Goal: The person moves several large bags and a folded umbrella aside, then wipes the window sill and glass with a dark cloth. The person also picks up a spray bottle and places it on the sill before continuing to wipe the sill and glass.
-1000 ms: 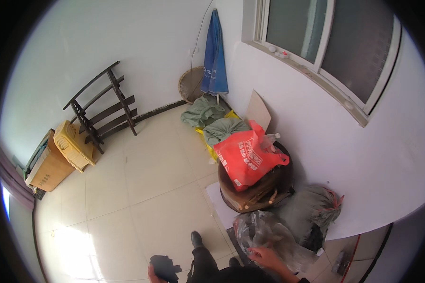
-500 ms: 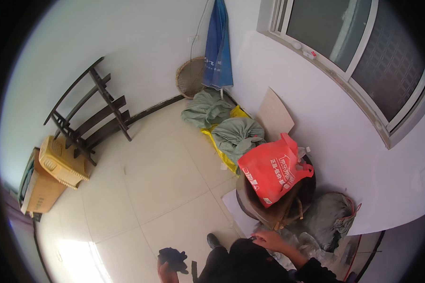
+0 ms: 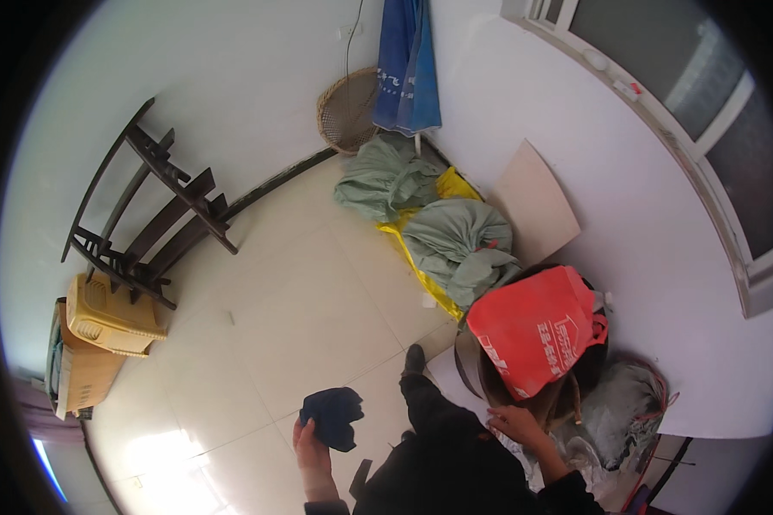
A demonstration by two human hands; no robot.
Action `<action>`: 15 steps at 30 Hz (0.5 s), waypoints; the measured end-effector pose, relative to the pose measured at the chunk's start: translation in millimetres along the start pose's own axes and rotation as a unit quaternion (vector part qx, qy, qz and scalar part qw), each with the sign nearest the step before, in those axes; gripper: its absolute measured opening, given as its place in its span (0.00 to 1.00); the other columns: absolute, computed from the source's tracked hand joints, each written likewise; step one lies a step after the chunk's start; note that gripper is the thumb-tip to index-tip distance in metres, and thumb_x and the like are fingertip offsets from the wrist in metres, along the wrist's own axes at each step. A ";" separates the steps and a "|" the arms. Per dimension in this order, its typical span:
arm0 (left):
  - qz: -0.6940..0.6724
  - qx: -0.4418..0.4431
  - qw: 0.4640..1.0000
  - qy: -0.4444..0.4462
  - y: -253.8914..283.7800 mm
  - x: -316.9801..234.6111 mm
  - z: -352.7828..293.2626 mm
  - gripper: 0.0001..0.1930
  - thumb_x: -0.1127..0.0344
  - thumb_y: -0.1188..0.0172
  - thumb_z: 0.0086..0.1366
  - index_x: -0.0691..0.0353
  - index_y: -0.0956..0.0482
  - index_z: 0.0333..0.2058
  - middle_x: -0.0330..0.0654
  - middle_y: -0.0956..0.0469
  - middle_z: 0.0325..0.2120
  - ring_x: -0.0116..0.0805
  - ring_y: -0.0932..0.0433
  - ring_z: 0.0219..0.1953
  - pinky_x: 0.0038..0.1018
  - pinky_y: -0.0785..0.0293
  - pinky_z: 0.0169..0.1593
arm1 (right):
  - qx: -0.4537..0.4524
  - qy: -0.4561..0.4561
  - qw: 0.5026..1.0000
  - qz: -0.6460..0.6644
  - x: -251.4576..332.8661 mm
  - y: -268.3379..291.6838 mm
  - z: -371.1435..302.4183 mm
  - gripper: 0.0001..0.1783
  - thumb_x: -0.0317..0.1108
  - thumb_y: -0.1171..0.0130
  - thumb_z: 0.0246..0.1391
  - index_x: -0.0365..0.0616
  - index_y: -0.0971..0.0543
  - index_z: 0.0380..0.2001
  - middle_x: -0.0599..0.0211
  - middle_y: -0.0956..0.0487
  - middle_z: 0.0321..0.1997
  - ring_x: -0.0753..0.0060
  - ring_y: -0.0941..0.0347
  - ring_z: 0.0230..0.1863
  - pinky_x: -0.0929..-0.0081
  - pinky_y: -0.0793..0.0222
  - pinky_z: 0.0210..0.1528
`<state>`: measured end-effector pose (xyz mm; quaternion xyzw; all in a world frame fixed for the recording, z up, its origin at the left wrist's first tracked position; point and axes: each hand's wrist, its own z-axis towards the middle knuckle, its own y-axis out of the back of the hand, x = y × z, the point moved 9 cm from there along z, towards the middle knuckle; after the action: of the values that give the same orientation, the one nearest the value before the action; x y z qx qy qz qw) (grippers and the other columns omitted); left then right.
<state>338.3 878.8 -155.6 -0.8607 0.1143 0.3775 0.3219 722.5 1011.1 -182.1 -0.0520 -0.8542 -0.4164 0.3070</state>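
Left hand (image 3: 313, 448) grips a crumpled dark blue cloth (image 3: 335, 418) by its left edge, held up above the tiled floor (image 3: 270, 326). Key relation: cloth sits up and to the right of that palm, on the side facing the dark-trousered leg (image 3: 425, 399) and the other hand. Long axis unclear; bundle is about as tall as broad. Left hand is nearer, being on it. Right hand (image 3: 520, 424) is well apart, across the leg, close by the dark round tub (image 3: 471, 369), fingers bent; can't tell from here whether it pinches anything.

Surroundings, big to small. Dark wooden rack (image 3: 179, 209) stands tilted near the far wall, left side. Tub: red bag (image 3: 532, 330) lies across its mouth, bag contents hidden; brown stick (image 3: 577, 403) shows at its near side. Green sacks (image 3: 458, 245) sit past the tub on yellow sacking (image 3: 421, 270), cloth gathered, insides hidden. Cardboard box (image 3: 90, 378) at far left has something greenish at its open side; yellow plastic stool (image 3: 116, 319), by the look of it, is right up beside it. Grey sack (image 3: 618, 403) sits just right of the tub, clear plastic (image 3: 580, 455) in front. Wicker basket (image 3: 322, 112) tips against the wall, contents not made out.
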 end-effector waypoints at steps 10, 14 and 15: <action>0.047 0.006 0.993 -0.108 -42.6 -77.3 75.7 0.18 0.61 0.53 0.59 0.71 0.34 0.42 0.51 0.27 0.36 0.45 0.26 0.39 0.39 0.30 0.45 | 0.010 0.011 0.999 0.029 36.9 106.8 153.0 0.17 0.40 0.50 0.49 0.43 0.26 0.41 0.54 0.25 0.36 0.53 0.30 0.40 0.64 0.35 0.41; 0.001 -0.022 1.000 -0.010 -11.4 -58.7 127.2 0.23 0.55 0.56 0.60 0.66 0.34 0.47 0.47 0.31 0.46 0.41 0.33 0.50 0.38 0.40 0.56 | -0.034 0.032 0.998 -0.036 61.4 147.3 204.9 0.16 0.41 0.50 0.50 0.45 0.26 0.39 0.55 0.26 0.35 0.54 0.30 0.39 0.63 0.35 0.41; -0.014 -0.010 1.000 0.003 -17.3 -58.5 146.4 0.23 0.55 0.55 0.60 0.66 0.34 0.47 0.46 0.31 0.46 0.41 0.33 0.50 0.38 0.40 0.56 | -0.048 0.039 0.997 -0.053 68.0 154.8 217.7 0.16 0.41 0.50 0.50 0.46 0.26 0.39 0.55 0.26 0.35 0.54 0.30 0.39 0.63 0.35 0.40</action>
<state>221.2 983.1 -179.5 -0.8665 0.0992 0.3717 0.3181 616.3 1261.8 -139.5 -0.0048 -0.8223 -0.4744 0.3143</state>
